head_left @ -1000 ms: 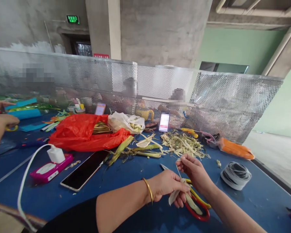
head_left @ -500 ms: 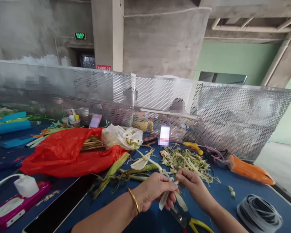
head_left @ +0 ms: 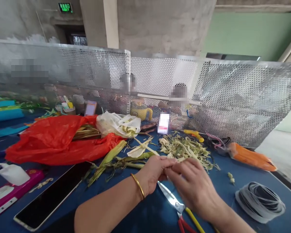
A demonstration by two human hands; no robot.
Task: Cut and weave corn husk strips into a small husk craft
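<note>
My left hand (head_left: 154, 173), a gold bangle (head_left: 138, 185) on its wrist, is closed and meets my right hand (head_left: 191, 187) just above the blue table (head_left: 140, 213). Both hands pinch together over a piece of pale leaf strip, which the fingers now hide almost fully. My right hand is curled, its back toward me. Under the hands lie scissors (head_left: 178, 205) with red and yellow handles, blades open. Just beyond the hands sits a pile of shredded pale leaf strips (head_left: 184, 149) and several green leaf stalks (head_left: 118, 160).
A red plastic bag (head_left: 55, 140) and a white bag (head_left: 118, 124) hold more leaves. A black phone (head_left: 50, 197), a pink power bank with white charger (head_left: 12, 186), a coil of grey bands (head_left: 259, 200) and an orange tool (head_left: 249, 157) lie around. A perforated metal screen (head_left: 220, 97) backs the table; people sit behind it.
The hands have closed together over the pale strip, which hung visibly from the left hand before. The right hand turned its back toward me. The view shifted, showing the scissors' blades.
</note>
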